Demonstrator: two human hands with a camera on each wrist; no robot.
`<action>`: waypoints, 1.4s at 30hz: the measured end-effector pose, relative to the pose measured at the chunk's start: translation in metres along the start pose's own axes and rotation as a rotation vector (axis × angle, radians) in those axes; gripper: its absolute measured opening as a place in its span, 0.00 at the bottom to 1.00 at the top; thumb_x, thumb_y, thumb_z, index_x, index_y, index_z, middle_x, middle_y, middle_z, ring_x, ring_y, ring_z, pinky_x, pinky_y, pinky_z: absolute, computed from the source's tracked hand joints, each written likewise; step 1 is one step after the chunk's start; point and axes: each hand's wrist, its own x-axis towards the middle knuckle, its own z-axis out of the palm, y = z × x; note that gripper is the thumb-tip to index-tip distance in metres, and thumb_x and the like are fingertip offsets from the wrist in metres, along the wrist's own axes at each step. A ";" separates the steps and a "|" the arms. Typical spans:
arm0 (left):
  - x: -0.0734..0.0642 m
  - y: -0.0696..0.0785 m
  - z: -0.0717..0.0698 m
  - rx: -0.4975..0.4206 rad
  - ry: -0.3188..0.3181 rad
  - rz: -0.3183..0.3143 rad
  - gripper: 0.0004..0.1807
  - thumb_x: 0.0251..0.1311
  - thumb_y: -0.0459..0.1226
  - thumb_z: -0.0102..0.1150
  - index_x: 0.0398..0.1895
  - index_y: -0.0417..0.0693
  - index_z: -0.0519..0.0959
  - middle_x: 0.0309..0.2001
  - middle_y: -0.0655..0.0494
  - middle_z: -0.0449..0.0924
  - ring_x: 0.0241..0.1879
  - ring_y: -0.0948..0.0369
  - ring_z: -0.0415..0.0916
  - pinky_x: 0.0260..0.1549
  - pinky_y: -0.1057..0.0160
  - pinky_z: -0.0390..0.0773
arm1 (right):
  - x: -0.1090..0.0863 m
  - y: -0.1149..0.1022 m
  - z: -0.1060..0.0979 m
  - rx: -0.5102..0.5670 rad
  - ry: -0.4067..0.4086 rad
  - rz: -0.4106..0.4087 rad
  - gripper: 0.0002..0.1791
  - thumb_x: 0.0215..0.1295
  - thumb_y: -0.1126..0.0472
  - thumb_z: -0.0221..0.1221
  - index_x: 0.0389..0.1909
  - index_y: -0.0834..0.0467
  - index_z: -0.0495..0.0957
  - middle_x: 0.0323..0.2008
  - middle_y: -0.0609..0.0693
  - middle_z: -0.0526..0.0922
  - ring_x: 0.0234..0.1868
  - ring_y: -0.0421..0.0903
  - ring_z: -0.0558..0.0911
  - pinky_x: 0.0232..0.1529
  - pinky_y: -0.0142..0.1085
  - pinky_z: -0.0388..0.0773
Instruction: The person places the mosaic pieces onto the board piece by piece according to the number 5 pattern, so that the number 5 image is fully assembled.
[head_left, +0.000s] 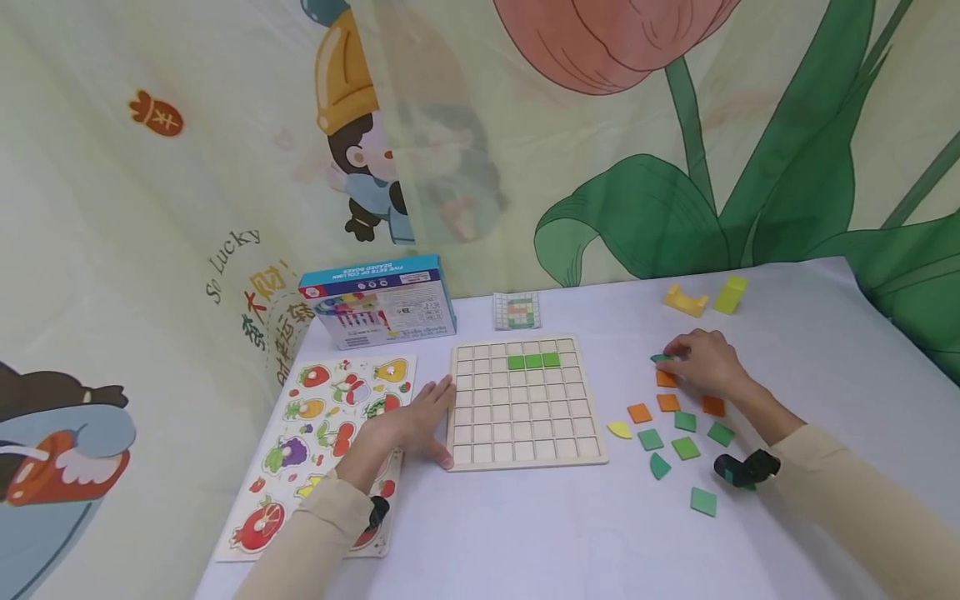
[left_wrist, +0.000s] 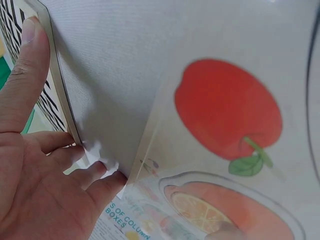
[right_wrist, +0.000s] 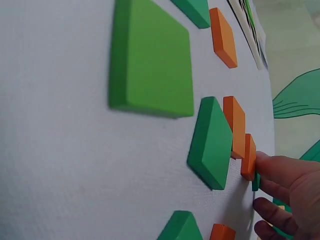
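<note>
My left hand [head_left: 420, 421] rests its spread fingers and thumb along the left edge of a wooden grid board [head_left: 525, 425]. In the left wrist view the thumb [left_wrist: 31, 65] lies on the board's rim. Three light green square tiles [head_left: 533, 361] sit in a row in the board's upper cells. To the right, my right hand [head_left: 708, 362] pinches a dark green tile [head_left: 660, 357] between thumb and fingers, just beyond an orange tile [head_left: 666, 379]. The right wrist view shows only a sliver of that green tile [right_wrist: 256, 181]; the fingers hide the rest.
Loose green tiles [head_left: 685, 448], orange tiles [head_left: 639, 413] and a yellow piece [head_left: 619, 429] lie right of the board. Left stands a fruit puzzle board [head_left: 300, 433]. Behind are a box [head_left: 382, 312], a pattern card [head_left: 517, 311] and yellow blocks [head_left: 686, 301].
</note>
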 end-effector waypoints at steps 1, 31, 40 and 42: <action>0.000 0.000 0.000 0.001 0.000 0.002 0.61 0.46 0.47 0.74 0.78 0.44 0.45 0.79 0.51 0.32 0.78 0.48 0.32 0.74 0.46 0.49 | 0.000 -0.001 0.000 -0.003 0.004 -0.006 0.21 0.62 0.53 0.63 0.47 0.66 0.80 0.46 0.66 0.77 0.49 0.62 0.66 0.46 0.53 0.74; 0.003 -0.001 0.003 0.022 -0.002 -0.015 0.62 0.46 0.49 0.74 0.78 0.47 0.44 0.80 0.54 0.31 0.78 0.50 0.31 0.74 0.48 0.50 | 0.038 -0.154 0.061 0.202 -0.058 -0.421 0.14 0.59 0.58 0.65 0.44 0.59 0.85 0.48 0.57 0.80 0.52 0.56 0.70 0.52 0.51 0.70; 0.003 0.001 0.002 0.024 -0.006 -0.035 0.61 0.46 0.50 0.74 0.78 0.50 0.44 0.80 0.56 0.32 0.79 0.52 0.31 0.74 0.47 0.50 | 0.044 -0.191 0.089 0.046 -0.060 -0.482 0.11 0.58 0.57 0.67 0.41 0.55 0.86 0.47 0.55 0.81 0.52 0.54 0.71 0.53 0.50 0.69; 0.003 0.000 0.002 0.023 -0.004 -0.041 0.61 0.46 0.50 0.74 0.78 0.50 0.44 0.80 0.56 0.32 0.79 0.52 0.31 0.74 0.47 0.50 | 0.044 -0.195 0.092 0.007 -0.061 -0.471 0.11 0.58 0.57 0.67 0.41 0.54 0.87 0.47 0.55 0.81 0.51 0.54 0.71 0.52 0.49 0.69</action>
